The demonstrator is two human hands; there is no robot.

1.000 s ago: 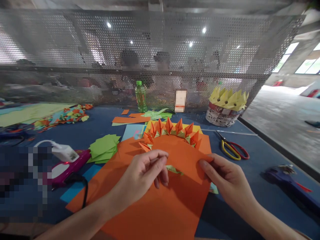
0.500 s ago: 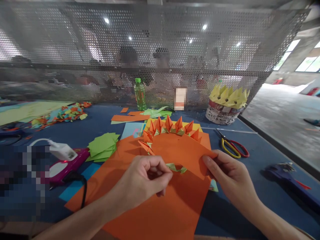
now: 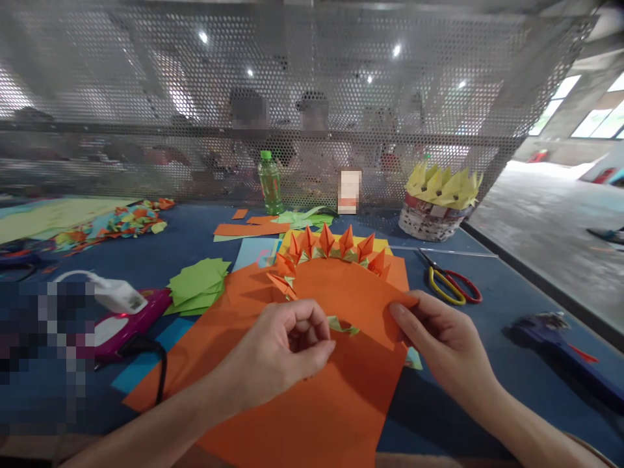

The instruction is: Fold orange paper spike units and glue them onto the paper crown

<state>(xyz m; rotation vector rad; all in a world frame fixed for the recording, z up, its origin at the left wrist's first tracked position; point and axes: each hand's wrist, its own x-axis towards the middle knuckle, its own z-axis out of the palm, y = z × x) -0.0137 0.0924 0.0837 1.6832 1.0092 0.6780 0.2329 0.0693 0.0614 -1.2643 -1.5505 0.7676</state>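
Jutting paper (image 3: 353,292), seemingly between right fingers (image 3: 408,320)

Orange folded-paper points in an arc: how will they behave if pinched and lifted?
The orange folded-paper points are likely light, being paper. Their slender, exposed tips might crush if squeezed hard, though the creases probably lend some stiffness.

On the table (image 3: 185,237), a large paper sheet (image 3: 292,422) lies in front, a ring of folded points (image 3: 326,242) over its far part — to the left, cut paper pieces (image 3: 199,284) and a power strip (image 3: 112,329); to the right, scissors (image 3: 449,281); farther back, a bottle (image 3: 270,185) and, right of it, a basket (image 3: 429,220) — a mesh screen (image 3: 195,78) behind
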